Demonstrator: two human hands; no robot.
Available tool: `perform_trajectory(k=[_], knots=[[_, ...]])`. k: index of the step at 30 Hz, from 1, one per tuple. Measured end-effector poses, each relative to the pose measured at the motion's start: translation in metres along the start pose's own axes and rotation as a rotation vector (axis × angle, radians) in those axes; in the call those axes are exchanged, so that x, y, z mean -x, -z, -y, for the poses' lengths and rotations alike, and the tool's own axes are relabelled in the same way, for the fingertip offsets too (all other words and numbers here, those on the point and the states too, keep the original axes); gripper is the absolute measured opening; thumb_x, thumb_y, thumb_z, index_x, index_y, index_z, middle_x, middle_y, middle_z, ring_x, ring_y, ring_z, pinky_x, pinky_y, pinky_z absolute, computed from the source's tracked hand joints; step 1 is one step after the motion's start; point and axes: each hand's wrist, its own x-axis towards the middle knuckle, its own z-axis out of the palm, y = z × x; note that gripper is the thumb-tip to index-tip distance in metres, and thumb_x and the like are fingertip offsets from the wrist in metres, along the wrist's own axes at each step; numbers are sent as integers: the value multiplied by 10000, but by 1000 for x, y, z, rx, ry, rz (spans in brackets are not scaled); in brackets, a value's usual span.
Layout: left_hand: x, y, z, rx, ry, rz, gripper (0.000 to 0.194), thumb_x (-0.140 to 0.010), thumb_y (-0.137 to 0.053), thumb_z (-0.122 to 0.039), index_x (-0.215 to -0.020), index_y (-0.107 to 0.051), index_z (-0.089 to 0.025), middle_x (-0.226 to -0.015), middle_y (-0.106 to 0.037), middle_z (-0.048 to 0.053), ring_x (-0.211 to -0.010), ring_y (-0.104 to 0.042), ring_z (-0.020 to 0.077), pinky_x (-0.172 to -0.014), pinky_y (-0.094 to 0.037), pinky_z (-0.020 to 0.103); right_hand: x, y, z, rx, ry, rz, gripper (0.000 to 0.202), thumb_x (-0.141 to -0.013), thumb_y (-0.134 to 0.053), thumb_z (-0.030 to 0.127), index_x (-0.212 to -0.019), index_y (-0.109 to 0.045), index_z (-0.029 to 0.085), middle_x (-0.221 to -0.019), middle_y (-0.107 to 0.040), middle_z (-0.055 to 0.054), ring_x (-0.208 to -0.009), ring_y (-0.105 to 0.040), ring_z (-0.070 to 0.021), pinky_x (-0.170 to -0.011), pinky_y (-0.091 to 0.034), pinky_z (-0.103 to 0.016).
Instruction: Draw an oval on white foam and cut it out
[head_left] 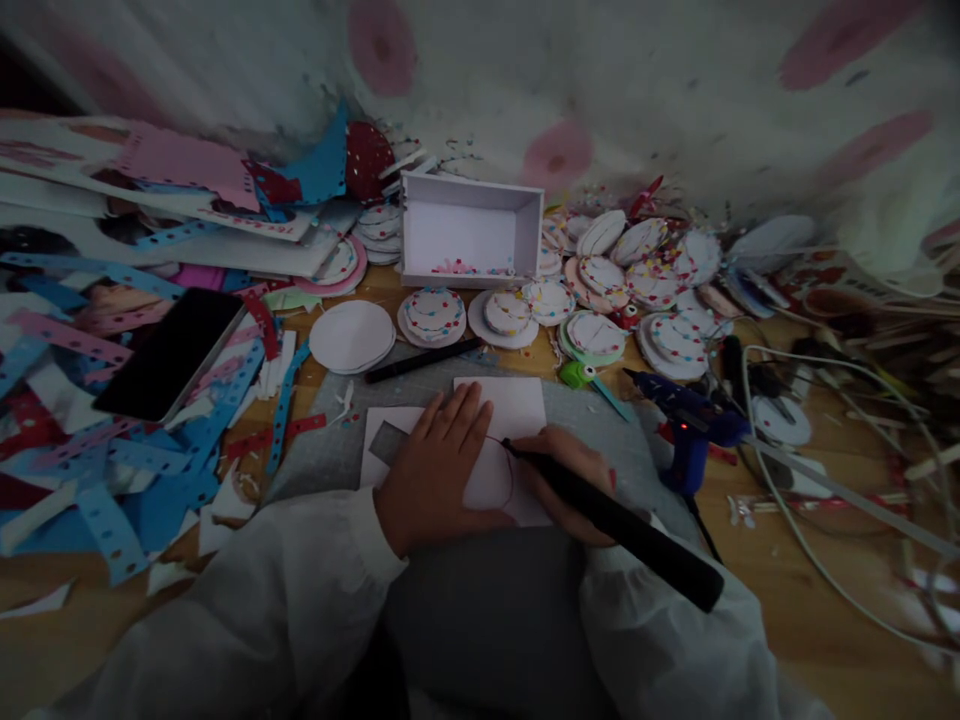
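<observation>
My left hand [441,470] lies flat on a white sheet [499,395], fingers spread and pointing away from me. My right hand [574,475] is closed round a thick black pen [626,525]; its tip touches the sheet just right of my left fingers. A thin, dark reddish curved line [513,485] runs on the white surface between my hands. Under the left side of my left hand, another white piece shows a grey rectangular patch [388,443]. All this rests on a grey mat [322,465].
Behind the mat stand an open white box [472,222] and several decorated round discs [433,317]. A blue glue gun [686,425] with cables is at right. A phone [176,355] lies on coloured strips at left. A black marker [424,360] and plain discs [352,336] lie behind my hands.
</observation>
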Motion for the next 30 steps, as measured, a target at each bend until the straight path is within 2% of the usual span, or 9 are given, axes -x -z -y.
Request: perform_trajectory(k=[5,10,16,21,30], knots=[[0,0,-1,-1,9,-16,1156,-678,-381,-874,-1457,-268,-28,-1548,-198,225,-1445,-124,356,-1161,-82,539,1,-7,4,32,11,-41,131,-843,-531,170,-944,-589,230,-763,-646,-35,-687,-622,-178,-613,-492,-309],[1,0,-1,1,16,-14,1164,-677,-354,-884,-1459,-265,-26,-1550,-195,222,-1447,-123,351,-1166,-73,526,6,-9,7,8,-56,-89,129,-838,-536,181,-941,-586,242,-781,-662,-31,-675,-634,-174,-607,-506,-297],[1,-1,-1,11,23,-5,1175,-670,-339,-894,-1464,-258,-32,-1560,-155,215,-1454,-96,336,-1171,-51,520,12,-8,8,7,-45,-90,154,-817,-544,177,-950,-586,243,-808,-667,-32,-701,-647,-182,-619,-510,-299],[0,-3,-1,14,30,-10,1200,-649,-349,-905,-1462,-263,-26,-1561,-144,219,-1454,-94,339,-1168,-61,522,20,-12,8,-20,-107,-111,171,-800,-550,170,-948,-590,245,-807,-678,-25,-695,-654,-187,-602,-512,-294],[1,-1,-3,-11,37,-17,1161,-670,-388,-879,-1465,-264,-41,-1561,-153,210,-1453,-110,331,-1167,-70,505,29,-23,20,5,-184,-229,149,-781,-546,168,-899,-600,241,-799,-693,-27,-704,-666,-191,-620,-523,-303]])
